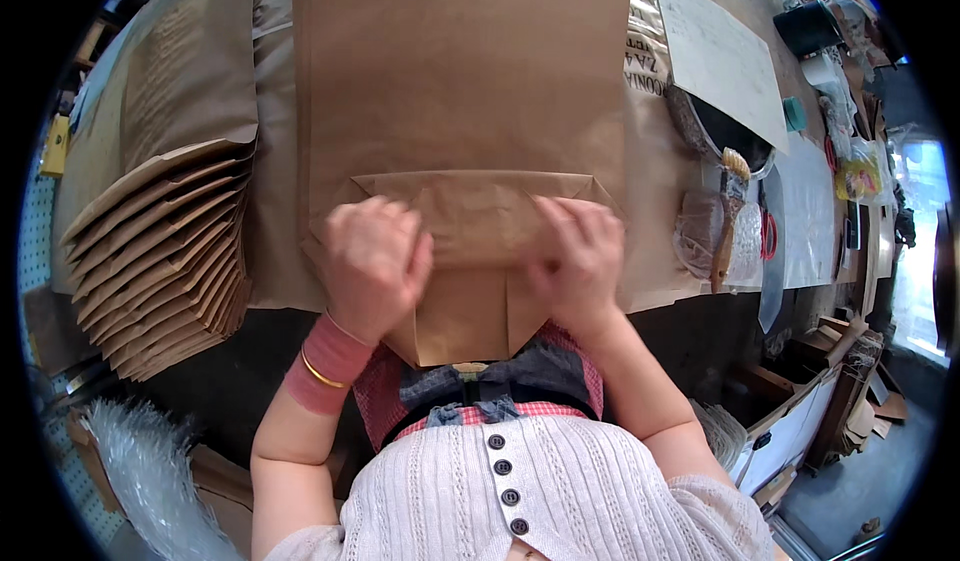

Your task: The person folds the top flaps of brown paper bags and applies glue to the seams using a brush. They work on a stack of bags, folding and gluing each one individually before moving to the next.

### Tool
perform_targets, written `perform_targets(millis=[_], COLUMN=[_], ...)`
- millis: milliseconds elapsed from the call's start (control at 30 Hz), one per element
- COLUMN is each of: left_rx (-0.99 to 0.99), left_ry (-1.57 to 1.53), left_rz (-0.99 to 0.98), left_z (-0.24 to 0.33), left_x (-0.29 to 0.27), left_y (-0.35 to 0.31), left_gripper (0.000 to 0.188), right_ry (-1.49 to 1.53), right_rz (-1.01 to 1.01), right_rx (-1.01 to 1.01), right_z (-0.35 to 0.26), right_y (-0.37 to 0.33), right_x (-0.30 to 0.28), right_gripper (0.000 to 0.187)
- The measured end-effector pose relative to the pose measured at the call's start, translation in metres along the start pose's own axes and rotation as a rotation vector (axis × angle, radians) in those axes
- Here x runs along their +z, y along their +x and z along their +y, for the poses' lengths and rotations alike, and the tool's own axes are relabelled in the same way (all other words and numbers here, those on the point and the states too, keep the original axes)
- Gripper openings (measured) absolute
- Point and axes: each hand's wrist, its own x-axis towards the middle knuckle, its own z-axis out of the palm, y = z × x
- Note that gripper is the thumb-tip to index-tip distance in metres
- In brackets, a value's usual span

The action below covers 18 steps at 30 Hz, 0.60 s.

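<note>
A brown paper bag [470, 223] lies before me with its folded bottom opened into a flat, angular shape, and its near flap [462, 311] hangs over the table's front edge. My left hand [375, 246] is closed, its fingers curled over the left side of the folded part. On the right side, my right hand [578, 251] bends its fingers onto the paper, the thumb turned inward. Both hands are smeared by motion at the fingertips, so the exact grip is partly hidden. Beneath the folded part, large flat sheets of brown paper [465, 71] stretch away from me.
Several folded paper bags [165, 251] fan out at the left. To the right lie a brush [733, 196], a dark bowl [715, 126] partly under a pale board [715, 51], and red-handled scissors [768, 233]. Shredded clear plastic [150, 471] stands low at the left.
</note>
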Motion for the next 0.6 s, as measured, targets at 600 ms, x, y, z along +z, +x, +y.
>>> perform_targets(millis=[600], left_rx=[0.02], left_ry=[0.62], left_rz=[-0.333], left_z=[0.044], left_x=[0.008], left_y=[0.001], left_gripper=[0.057], right_ry=[0.03], right_rz=[0.01], right_rx=[-0.017], right_z=[0.002], right_y=[0.006], right_x=[-0.039], right_gripper=[0.057])
